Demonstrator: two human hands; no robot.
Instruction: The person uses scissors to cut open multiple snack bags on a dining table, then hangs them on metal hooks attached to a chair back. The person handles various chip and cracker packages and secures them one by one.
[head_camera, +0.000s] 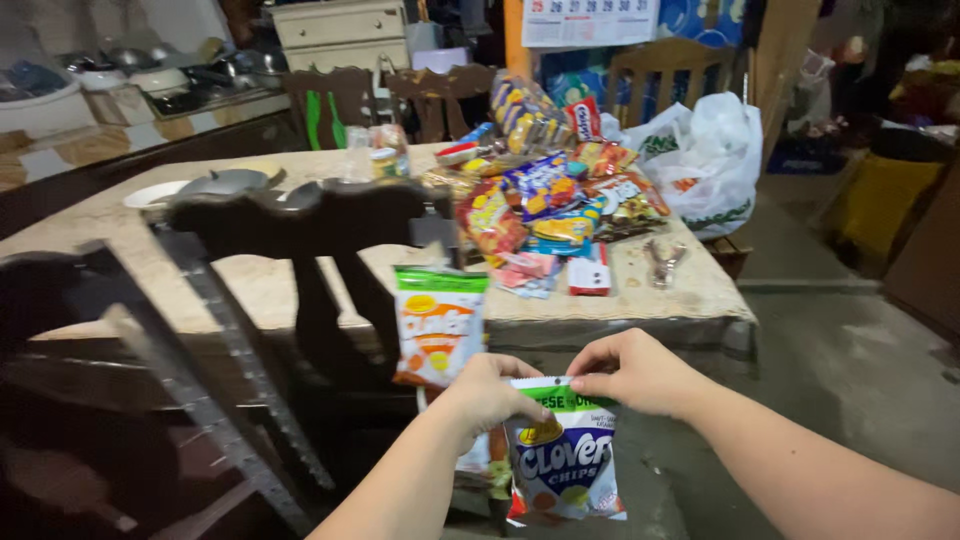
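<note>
Desk (640, 290) spread with heap of snack packets (550, 205) at far end, kept within reach. White plastic bag (700, 150) slumped at desk's far corner. Dark wooden chair (310, 230) pushed against near edge. Chip packet (565, 455) held upright below desk edge, top seam pinched at both ends so front faces camera. Left hand (485, 400) closed on left corner, orange packet (437, 325) apparently held with it; right hand (640, 372) closed on right corner.

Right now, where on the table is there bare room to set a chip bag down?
Bare table lies between the chair back and the snack pile, and along the near edge right of the red packet. The far right half is crowded with packets. Both hands hold a chip bag.
</note>
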